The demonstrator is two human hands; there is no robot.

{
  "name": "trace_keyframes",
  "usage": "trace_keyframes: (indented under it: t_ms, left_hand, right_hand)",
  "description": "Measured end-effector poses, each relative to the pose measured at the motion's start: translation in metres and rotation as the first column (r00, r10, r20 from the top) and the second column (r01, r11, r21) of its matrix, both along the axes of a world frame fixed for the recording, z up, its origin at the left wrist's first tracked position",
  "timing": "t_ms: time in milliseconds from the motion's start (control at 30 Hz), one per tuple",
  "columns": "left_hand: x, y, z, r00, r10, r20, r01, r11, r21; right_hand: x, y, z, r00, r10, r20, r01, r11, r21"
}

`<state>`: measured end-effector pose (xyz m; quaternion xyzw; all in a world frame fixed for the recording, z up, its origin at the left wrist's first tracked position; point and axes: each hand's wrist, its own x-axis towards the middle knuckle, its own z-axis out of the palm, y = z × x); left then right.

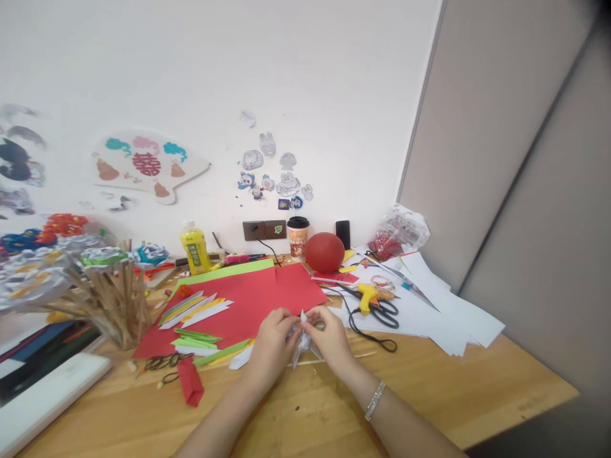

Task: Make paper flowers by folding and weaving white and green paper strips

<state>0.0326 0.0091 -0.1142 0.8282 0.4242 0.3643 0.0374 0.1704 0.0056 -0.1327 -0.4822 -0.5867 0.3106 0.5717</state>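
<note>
Both my hands meet over the front middle of the wooden table, pinching a small white folded paper piece with pointed flaps hanging down. My left hand grips it from the left, fingers curled. From the right, my right hand closes thumb and fingers near its pale tip. The fingers hide part of the folds. Close to my left hand lie green and yellow folded paper strips and white-and-yellow strips on red paper. A yellow glue gun rests over black-handled scissors, right of my right hand.
A red balloon, a lidded paper cup and a yellow bottle stand along the wall. White sheets cover the right side. Paper flowers on wrapped stems stand left. A red folded paper piece lies front left.
</note>
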Motion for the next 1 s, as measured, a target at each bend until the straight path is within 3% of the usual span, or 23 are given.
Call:
trace_keyframes:
  t_ms: [167, 367, 700, 1000]
  left_hand:
    - [0.004, 0.0, -0.002, 0.99, 0.09, 0.111, -0.077, 0.991, -0.111]
    - [0.002, 0.005, -0.006, 0.965, 0.14, 0.224, -0.085, 0.968, -0.238]
    - [-0.001, 0.002, 0.006, 0.906, 0.025, 0.423, 0.153, 0.912, -0.38]
    - [-0.004, 0.003, 0.011, 0.904, -0.053, 0.425, 0.252, 0.868, -0.428]
  right_hand:
    - [-0.003, -0.003, 0.002, 0.997, -0.062, 0.049, 0.062, 0.998, 0.004]
    - [-0.002, -0.002, 0.001, 0.996, -0.026, 0.085, 0.023, 0.999, 0.032]
    - [0.01, 0.004, 0.006, 0.971, 0.237, -0.034, -0.237, 0.971, 0.002]
    - [0.017, 0.008, 0.001, 0.931, 0.34, -0.131, -0.345, 0.938, -0.022]
